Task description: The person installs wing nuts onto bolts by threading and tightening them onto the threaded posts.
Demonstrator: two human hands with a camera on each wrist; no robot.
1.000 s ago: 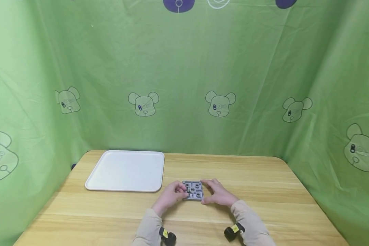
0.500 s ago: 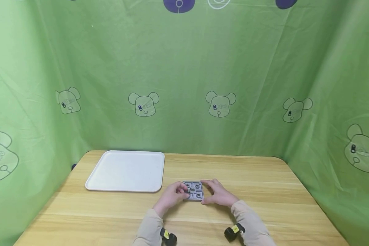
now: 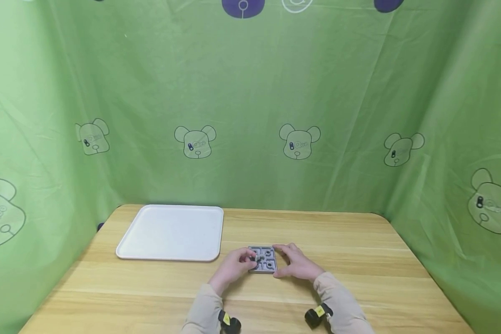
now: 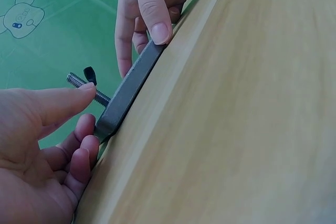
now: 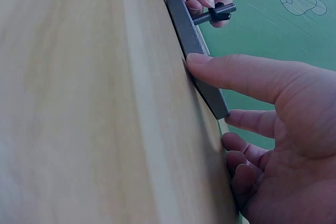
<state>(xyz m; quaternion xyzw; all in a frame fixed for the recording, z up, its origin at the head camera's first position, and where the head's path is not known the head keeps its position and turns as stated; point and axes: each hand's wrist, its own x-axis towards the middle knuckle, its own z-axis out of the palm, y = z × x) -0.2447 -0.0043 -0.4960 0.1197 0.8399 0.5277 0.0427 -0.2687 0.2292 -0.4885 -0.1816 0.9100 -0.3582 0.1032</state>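
A square grey metal plate with round recesses lies flat on the wooden table between both hands. A threaded bolt stands up from it, and a black wing nut sits on the bolt above the plate. My left hand holds the wing nut between thumb and fingers, with the lower fingers curled by the plate's edge. From the other side my right hand grips the plate, its thumb on the near edge and its fingers toward the far right corner. The fingertips of the left hand partly hide the wing nut.
A white rectangular tray lies at the back left of the wooden table. Green curtains with bear drawings surround the table at the back and sides. Black wrist cameras are strapped to the sleeves.
The fingers of my left hand have shifted slightly at the bolt, and the wing nut appears turned. My right hand and the plate stay in place.
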